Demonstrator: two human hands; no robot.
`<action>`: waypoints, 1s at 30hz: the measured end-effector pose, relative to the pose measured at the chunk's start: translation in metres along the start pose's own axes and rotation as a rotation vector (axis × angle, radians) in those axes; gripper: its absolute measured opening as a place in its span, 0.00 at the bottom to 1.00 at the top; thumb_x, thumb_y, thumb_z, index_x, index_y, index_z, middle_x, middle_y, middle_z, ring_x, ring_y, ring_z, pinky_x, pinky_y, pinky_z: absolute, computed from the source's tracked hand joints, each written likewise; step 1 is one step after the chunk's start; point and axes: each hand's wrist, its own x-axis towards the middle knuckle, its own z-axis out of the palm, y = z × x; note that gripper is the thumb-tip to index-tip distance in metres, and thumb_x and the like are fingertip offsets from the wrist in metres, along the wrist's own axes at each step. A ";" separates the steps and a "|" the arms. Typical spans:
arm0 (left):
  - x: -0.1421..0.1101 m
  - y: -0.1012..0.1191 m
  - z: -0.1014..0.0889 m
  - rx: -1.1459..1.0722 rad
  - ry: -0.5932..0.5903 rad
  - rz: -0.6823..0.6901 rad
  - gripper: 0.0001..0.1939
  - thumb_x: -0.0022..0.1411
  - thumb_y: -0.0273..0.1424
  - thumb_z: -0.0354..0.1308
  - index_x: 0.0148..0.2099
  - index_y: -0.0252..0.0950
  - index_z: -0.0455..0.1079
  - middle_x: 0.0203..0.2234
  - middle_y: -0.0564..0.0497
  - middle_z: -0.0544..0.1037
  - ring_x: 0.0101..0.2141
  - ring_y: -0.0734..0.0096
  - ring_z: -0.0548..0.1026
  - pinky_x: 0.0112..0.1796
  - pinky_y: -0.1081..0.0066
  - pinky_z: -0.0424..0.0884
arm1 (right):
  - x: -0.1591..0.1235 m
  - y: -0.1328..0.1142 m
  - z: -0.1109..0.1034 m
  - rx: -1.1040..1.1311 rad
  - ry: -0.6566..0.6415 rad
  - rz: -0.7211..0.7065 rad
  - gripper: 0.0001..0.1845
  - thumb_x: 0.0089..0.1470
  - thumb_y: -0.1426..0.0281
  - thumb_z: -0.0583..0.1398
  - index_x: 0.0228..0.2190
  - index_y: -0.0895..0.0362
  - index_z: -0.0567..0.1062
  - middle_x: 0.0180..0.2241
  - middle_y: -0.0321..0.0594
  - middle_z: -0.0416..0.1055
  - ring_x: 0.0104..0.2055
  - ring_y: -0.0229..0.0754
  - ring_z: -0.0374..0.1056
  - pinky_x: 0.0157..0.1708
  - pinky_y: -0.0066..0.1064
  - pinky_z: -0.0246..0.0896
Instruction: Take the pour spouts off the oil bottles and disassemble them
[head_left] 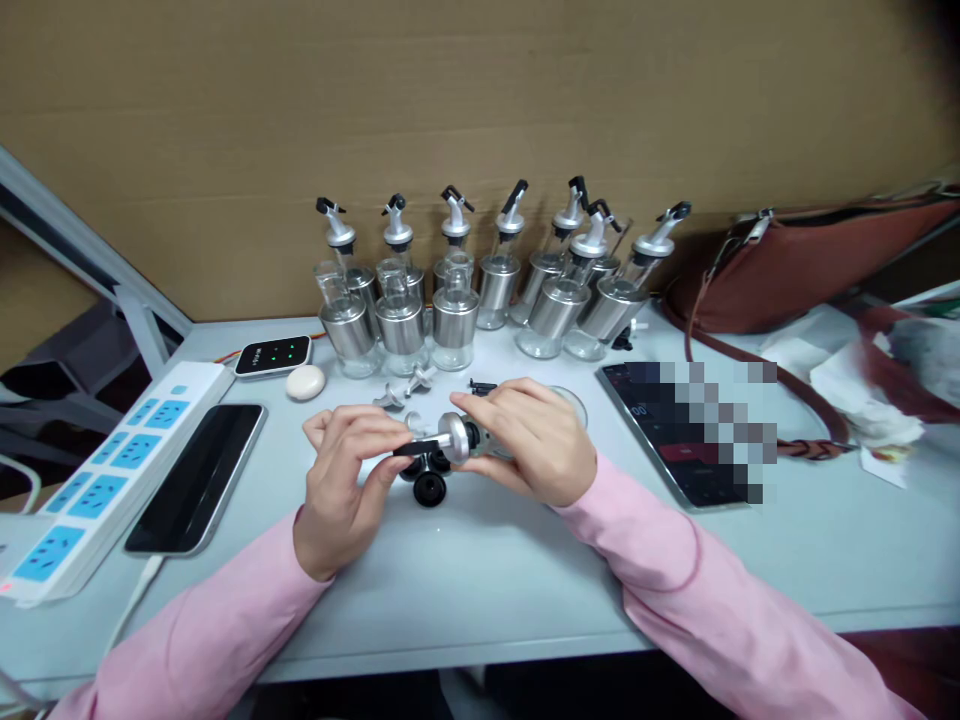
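My left hand (341,480) pinches the black flip cap at the tip of a silver pourer spout (454,437). My right hand (536,440) is closed round the neck end of a glass oil bottle (574,402), which lies on its side and is mostly hidden by that hand. The spout's black stopper sits at the bottle's mouth; how deep it goes I cannot tell. Just under the spout are round black parts (430,489). Behind the hands lie loose silver spout pieces (409,388) and a small black piece (484,386).
Several glass-and-steel bottles (455,318) stand at the back, many with spouts, the front left ones without. On the left are a power strip (112,480), a phone (196,480), a small display device (274,355) and a white round case (305,382). Rightward lie another phone (660,430) and a brown bag (810,265).
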 end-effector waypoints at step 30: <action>-0.004 -0.011 0.003 -0.141 0.097 -0.014 0.03 0.63 0.30 0.49 0.39 0.38 0.60 0.29 0.51 0.67 0.32 0.68 0.68 0.34 0.63 0.65 | -0.038 0.067 -0.002 -0.175 0.048 0.457 0.22 0.57 0.74 0.53 0.53 0.48 0.65 0.58 0.44 0.54 0.55 0.48 0.60 0.52 0.46 0.62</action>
